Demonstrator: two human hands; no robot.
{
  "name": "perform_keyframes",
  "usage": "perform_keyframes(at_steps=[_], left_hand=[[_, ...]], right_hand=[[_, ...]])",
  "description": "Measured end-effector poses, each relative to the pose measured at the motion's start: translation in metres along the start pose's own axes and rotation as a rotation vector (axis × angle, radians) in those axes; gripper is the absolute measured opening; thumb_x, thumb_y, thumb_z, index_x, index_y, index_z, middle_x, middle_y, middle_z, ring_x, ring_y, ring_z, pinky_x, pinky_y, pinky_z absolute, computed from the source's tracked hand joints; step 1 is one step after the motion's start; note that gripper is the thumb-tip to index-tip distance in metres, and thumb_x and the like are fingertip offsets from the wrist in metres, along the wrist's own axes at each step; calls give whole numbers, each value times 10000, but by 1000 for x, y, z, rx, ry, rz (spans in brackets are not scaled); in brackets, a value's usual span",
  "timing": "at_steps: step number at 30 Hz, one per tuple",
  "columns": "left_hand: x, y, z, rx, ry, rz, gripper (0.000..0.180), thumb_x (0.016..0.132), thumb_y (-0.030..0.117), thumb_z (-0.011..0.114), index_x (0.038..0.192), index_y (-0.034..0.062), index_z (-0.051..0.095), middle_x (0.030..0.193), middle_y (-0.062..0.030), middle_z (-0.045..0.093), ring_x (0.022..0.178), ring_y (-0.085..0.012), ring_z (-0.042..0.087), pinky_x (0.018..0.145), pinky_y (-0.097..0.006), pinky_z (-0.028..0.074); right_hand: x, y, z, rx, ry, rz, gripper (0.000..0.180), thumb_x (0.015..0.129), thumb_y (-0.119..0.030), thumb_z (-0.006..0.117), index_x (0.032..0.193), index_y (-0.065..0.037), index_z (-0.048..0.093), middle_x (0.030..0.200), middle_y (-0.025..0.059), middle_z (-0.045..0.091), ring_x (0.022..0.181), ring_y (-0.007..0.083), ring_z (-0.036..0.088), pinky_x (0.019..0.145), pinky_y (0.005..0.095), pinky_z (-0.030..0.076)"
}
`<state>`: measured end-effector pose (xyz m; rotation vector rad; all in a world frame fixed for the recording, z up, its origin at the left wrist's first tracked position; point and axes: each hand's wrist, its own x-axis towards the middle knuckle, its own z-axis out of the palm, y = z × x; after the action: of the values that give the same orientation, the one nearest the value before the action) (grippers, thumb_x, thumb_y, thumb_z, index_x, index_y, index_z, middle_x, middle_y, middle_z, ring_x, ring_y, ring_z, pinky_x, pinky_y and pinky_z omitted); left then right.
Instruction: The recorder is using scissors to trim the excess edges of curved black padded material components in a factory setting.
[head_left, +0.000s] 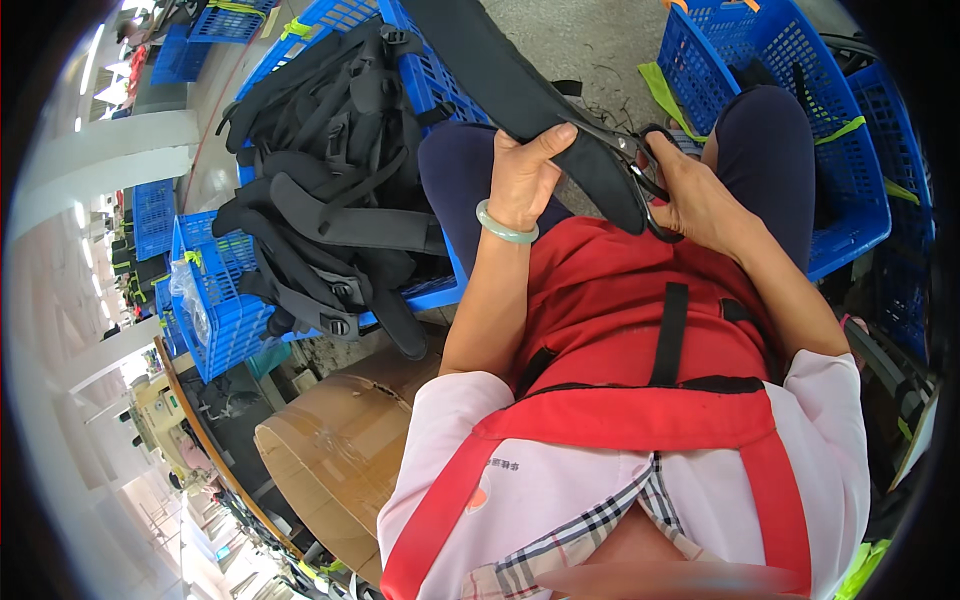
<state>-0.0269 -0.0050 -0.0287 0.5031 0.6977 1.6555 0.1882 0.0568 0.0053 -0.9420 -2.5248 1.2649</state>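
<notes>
— What's around you?

— Grey concrete floor (580, 40) shows at the top centre of the frame, littered with thread ends. Blue plastic crates stand on both sides of my knees. One blue crate (230, 320) at the left is heaped with finished black padded straps (340, 200); another blue crate (850, 170) sits at the upper right, with yellow-green ties on its rim. At the lower left lies a plain brown cardboard box (340, 450), rounded by the lens, with no label that I can make out.

— And what are your hands on?

— My left hand (525, 175), the one with the pale green bangle (505, 225) on its wrist, is closed around a long black padded strap (520, 90). The thumb lies flat on top of it, the other fingers wrap underneath. The strap runs from the upper centre of the frame down across my lap, between my two hands.

— The right one?

— My right hand (700, 195) grips black-handled scissors (640, 165), fingers through the loops. The blades point left and meet the edge of the strap just beside my left thumb. Whether the blades are parted, I cannot tell.

— What are you wearing?

— A red apron (620, 300) with black straps over a pale pink top, and dark blue trousers at the knees.
</notes>
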Motion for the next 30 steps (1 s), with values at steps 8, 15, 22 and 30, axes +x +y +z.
perform_keyframes(at_steps=[8, 15, 22, 30], left_hand=[[-3, -1, 5, -80, 27, -4, 221, 808, -95, 657, 985, 37, 655, 941, -67, 676, 867, -195, 659, 807, -340, 545], [-5, 2, 6, -125, 52, -66, 209, 810, -86, 658, 980, 34, 642, 923, -74, 673, 863, -205, 661, 801, -351, 549], [-2, -4, -6, -49, -72, -55, 226, 833, -55, 647, 1040, 33, 621, 1013, -80, 656, 956, -233, 643, 869, -403, 537], [-4, -6, -6, -75, -56, -47, 229, 837, -55, 644, 1044, 43, 628, 1016, -75, 659, 979, -230, 638, 890, -412, 525]], right_hand=[[3, 17, 8, -28, 8, 44, 426, 806, -116, 676, 1112, -7, 401, 777, 248, 603, 828, 450, 596, 682, 463, 456], [-6, 5, -10, 86, -39, -59, 459, 776, -145, 708, 1090, -21, 397, 880, 220, 571, 767, 407, 592, 655, 440, 443], [-1, 0, -7, 37, -75, 32, 484, 753, -124, 705, 1115, -30, 398, 796, 222, 565, 745, 430, 570, 646, 434, 427], [3, 12, 3, 96, -38, 38, 357, 837, -117, 657, 1094, 4, 440, 798, 253, 585, 818, 464, 562, 660, 444, 428]])
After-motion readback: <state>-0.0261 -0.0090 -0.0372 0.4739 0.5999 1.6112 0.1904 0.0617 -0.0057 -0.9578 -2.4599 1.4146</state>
